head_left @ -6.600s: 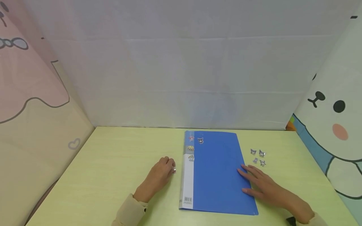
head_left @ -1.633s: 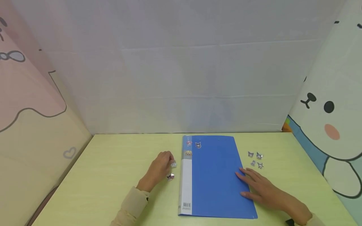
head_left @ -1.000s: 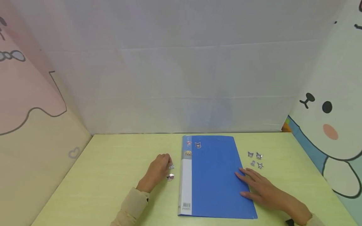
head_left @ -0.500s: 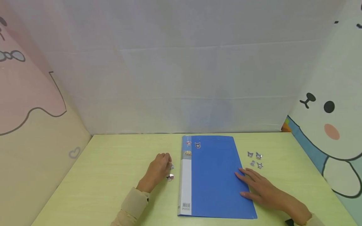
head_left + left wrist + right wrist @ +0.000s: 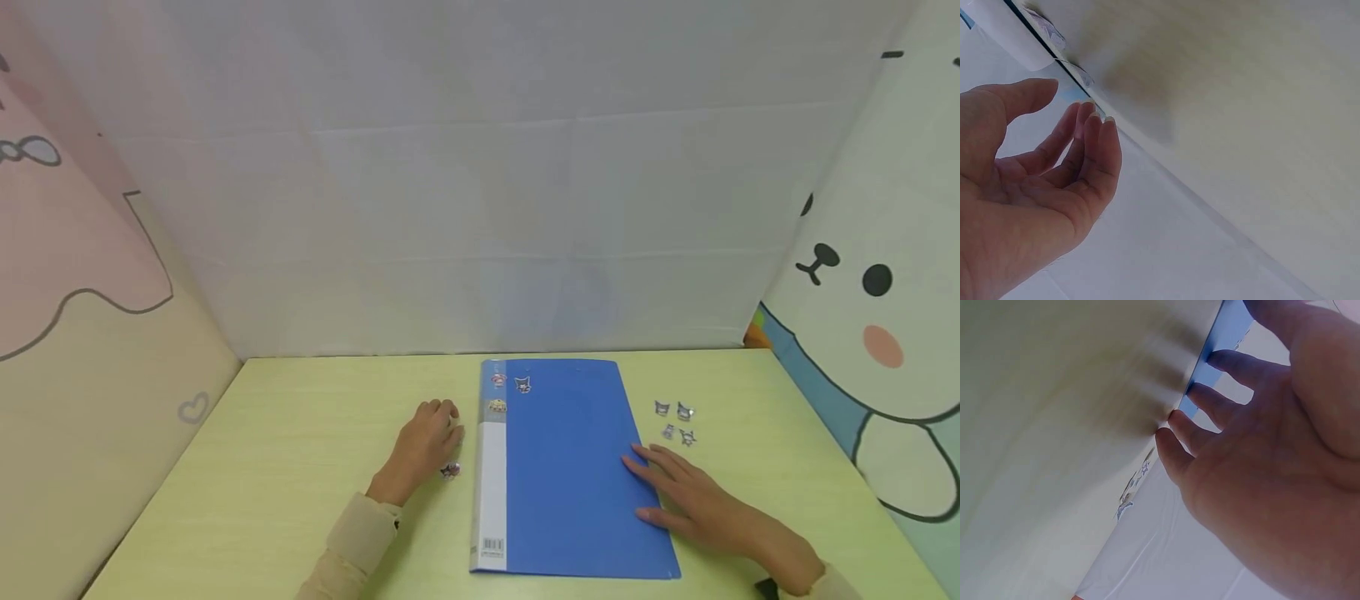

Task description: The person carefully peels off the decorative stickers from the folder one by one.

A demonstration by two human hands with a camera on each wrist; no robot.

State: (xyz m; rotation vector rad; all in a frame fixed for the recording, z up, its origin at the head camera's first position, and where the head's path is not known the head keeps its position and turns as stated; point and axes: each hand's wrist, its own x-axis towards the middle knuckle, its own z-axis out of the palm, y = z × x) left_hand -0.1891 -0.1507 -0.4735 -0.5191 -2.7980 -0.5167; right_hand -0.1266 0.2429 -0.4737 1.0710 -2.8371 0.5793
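"What do we have at the left hand (image 5: 422, 440)?"

"Its grip is fairly wide: the fingers are bent and the thumb stands apart from them. We find it just left of the blue file folder (image 5: 577, 467), which lies flat on the tabletop (image 5: 322, 442). One loose character sticker (image 5: 450, 471) lies just beside the hand, between it and the folder."

"And in the left wrist view?"

"Two thin pieces (image 5: 1079, 72) near the fingertips, nearly edge-on. We cannot tell whether either touches the skin."

"How do we read the right hand (image 5: 701, 504)?"

"Its grip is wide, fingers spread, with fingertips resting at the folder's right edge. Near it, on the tabletop, we count four small loose stickers (image 5: 686, 412) grouped in two rows."

"What do we see on the folder itself?"

"A dark-hooded character sticker (image 5: 522, 385) at the cover's upper left, a pink sticker (image 5: 498, 380) and a yellow sticker (image 5: 497, 406) on the spine's upper part, and a barcode (image 5: 492, 544) low on its white panel (image 5: 491, 483)."

"Behind it all?"

"We see a creased pale cloth (image 5: 480, 192)."
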